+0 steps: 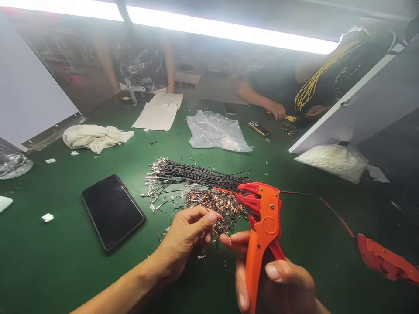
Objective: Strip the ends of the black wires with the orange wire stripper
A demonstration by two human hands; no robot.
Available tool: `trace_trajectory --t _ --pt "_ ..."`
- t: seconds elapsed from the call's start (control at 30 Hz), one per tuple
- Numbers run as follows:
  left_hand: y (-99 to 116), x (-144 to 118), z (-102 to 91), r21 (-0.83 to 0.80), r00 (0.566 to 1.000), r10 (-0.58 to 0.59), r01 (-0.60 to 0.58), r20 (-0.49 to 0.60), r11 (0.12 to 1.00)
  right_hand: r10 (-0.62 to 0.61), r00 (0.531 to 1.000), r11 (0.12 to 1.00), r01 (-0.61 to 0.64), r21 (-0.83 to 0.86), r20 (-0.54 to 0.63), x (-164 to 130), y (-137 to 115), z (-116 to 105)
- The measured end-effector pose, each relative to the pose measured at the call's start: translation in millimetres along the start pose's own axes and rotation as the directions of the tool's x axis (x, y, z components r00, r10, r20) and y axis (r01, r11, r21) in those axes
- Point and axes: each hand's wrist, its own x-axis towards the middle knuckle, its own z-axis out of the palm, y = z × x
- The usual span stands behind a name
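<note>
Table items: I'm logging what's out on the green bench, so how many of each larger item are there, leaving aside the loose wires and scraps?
Orange wire stripper, held in the right hand: 1
Black phones: 1
White cloths: 1
Clear plastic bags: 1
Paper sheets: 2
Bundles of black wires: 1
Total: 7
The left hand pinches something too small to tell.

head-worn view, facing forward and down, close over green table (pixel 65 261)
</note>
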Motion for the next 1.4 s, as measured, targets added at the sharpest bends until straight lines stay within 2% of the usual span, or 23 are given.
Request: trace_trajectory --t 0.23,0.47,0.67,0.83,1.0,1.27,1.4 --pt "5 2 -1.5 -0.047 0.999 0.045 -0.046 -0.03 0.998 -0.028 0.999 1.0 0.028 0.0 -0.044 1 2 -1" --pt "12 -2 -1.9 -0.098 0.999 0.04 -0.043 -0.032 0.994 0.03 0.999 0.999 -0.032 -0.029 -0.043 3 -2 -2" --pt "5 -5 1.5 -0.086 1.0 0.003 -0.003 0.003 0.996 0.009 1.0 0.998 -0.011 -0.066 -0.026 3 -2 -2" --pt "-3 -4 3.1 -0.05 1.0 -0.024 0.025 0.019 0.998 0.001 0.996 0.999 -0.005 -0.048 -0.084 0 5 -6" --pt "-8 -3 1.8 -0.011 1.0 -0.025 0.026 0.015 1.0 0.029 0.995 0.998 -0.034 -0.047 -0.094 -1 10 -12" --pt "9 1 -6.1 -0.064 1.0 0.017 -0.017 -0.005 0.998 0.015 0.999 0.999 -0.013 -0.052 0.043 3 7 -4" --pt "18 0 -9.1 -0.103 1.0 0.008 -0.008 -0.002 0.995 0.065 0.998 0.995 -0.063 -0.071 0.027 2 2 2"
